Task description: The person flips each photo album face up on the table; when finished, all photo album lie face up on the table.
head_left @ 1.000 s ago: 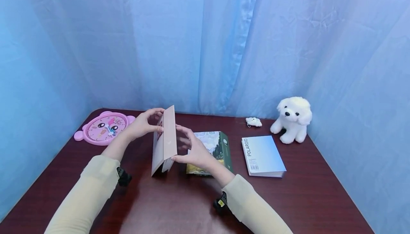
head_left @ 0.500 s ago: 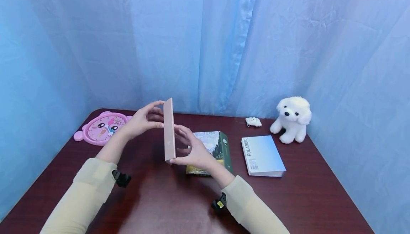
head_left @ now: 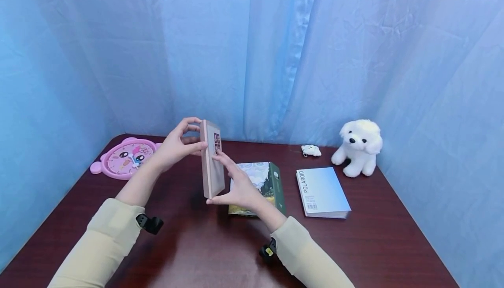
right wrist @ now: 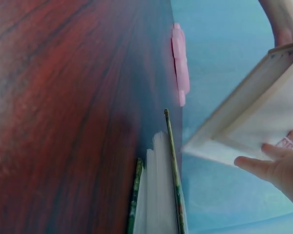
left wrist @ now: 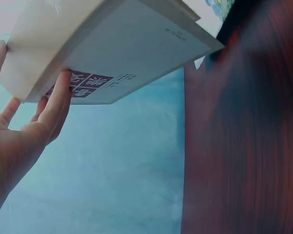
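A pale beige hardcover book (head_left: 214,165) is held upright above the table, its narrow side toward me. Dark red squares with white characters mark its cover (left wrist: 136,53). My left hand (head_left: 177,150) grips the far upper part between thumb and fingers. With the thumb at the near lower corner and fingers on the right-hand cover, my right hand (head_left: 242,187) holds the book too. Behind that hand lies a thick book with a painted cover and green spine (head_left: 278,187), partly hidden. In the right wrist view the held book (right wrist: 244,117) shows its pale cover and an edge.
On the dark red table (head_left: 220,253), a pink cartoon clock (head_left: 127,159) lies at the left. A blue-white book marked POLAROID (head_left: 324,191) lies at the right. Behind it are a small white plush item (head_left: 311,150) and a white toy dog (head_left: 358,148). Blue curtains (head_left: 204,51) surround the table.
The book's covers, spread apart a second ago, have come together. It has been lifted slightly and turned, so its right-hand cover with red squares now shows. Both hands keep their hold.
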A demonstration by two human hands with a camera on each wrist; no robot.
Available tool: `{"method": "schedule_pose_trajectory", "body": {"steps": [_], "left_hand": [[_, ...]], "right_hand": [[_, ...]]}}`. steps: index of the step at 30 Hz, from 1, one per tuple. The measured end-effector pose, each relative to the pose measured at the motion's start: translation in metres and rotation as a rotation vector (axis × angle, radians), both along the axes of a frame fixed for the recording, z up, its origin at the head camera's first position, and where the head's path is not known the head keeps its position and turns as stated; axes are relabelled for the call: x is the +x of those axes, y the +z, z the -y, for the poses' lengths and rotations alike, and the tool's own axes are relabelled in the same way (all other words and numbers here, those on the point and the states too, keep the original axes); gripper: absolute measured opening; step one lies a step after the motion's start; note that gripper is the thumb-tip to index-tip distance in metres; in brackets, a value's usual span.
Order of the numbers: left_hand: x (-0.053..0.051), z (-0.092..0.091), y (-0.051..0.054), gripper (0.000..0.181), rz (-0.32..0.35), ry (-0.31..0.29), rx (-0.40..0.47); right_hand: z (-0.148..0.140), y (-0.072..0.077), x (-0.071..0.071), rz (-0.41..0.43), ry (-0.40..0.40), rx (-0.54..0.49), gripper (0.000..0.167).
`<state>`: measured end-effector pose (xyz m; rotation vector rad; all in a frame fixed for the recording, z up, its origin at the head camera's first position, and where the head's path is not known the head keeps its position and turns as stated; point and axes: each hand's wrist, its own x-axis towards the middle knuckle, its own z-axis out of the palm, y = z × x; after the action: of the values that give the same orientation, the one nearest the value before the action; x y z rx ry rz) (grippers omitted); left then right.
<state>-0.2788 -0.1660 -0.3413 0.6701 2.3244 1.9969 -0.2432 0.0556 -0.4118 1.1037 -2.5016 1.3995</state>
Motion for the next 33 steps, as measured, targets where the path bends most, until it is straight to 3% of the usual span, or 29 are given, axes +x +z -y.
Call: {"method": "schedule_pose_trajectory", "body": {"steps": [5, 12, 17, 23, 29, 33], "left_hand": [[0.003, -0.007, 0.003, 0.061, -0.017, 0.041, -0.003], [0.007, -0.011, 0.010, 0.058, -0.072, 0.067, -0.061], [0.010, -0.009, 0.013, 0.054, -0.105, 0.092, -0.096], [0.014, -0.005, 0.015, 0.049, -0.104, 0.115, -0.124], [0.016, 0.001, 0.016, 0.044, -0.121, 0.142, -0.164], [0.016, 0.005, 0.019, 0.043, -0.106, 0.125, -0.138]], "right_hand": [[0.001, -0.003, 0.000, -0.024, -0.051, 0.039, 0.105], [0.006, -0.010, 0.000, -0.069, -0.034, 0.004, 0.110], [0.010, -0.013, 0.001, -0.014, -0.024, 0.024, 0.109], [0.011, -0.013, -0.001, 0.064, 0.018, -0.009, 0.089], [0.006, -0.016, -0.006, 0.013, -0.102, 0.040, 0.076], [-0.001, -0.021, -0.011, 0.099, -0.151, 0.031, 0.080]]}}
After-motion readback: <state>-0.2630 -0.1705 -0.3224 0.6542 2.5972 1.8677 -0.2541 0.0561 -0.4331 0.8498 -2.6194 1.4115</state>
